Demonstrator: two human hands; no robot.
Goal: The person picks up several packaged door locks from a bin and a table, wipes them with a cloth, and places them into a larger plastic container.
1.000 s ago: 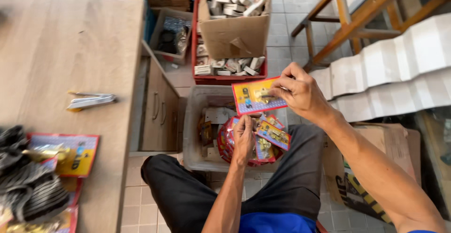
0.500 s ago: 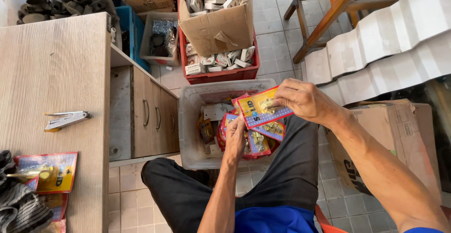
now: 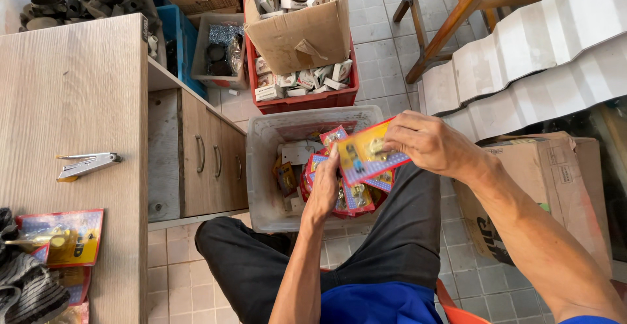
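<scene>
My right hand (image 3: 428,142) pinches one yellow and red blister card (image 3: 366,154) and holds it above a clear plastic bin (image 3: 261,167) on the floor. Below it, my left hand (image 3: 324,190) grips a stack of similar colourful packets (image 3: 353,196) over my lap, at the bin's right side. More packets and white cards lie inside the bin. My dark trousers show under both forearms.
A wooden desk (image 3: 72,102) at left carries a metal stapler (image 3: 87,165), more yellow and red packets (image 3: 62,236) and dark rubber parts. A drawer cabinet (image 3: 202,154) stands beside the bin. Behind it are a red crate (image 3: 304,95), a cardboard box of small boxes (image 3: 300,23) and a wooden stool (image 3: 457,17).
The view has swung left and down, so the bin and cabinet sit more central. My right hand still holds one card above the stack, now tilted and closer to my left hand.
</scene>
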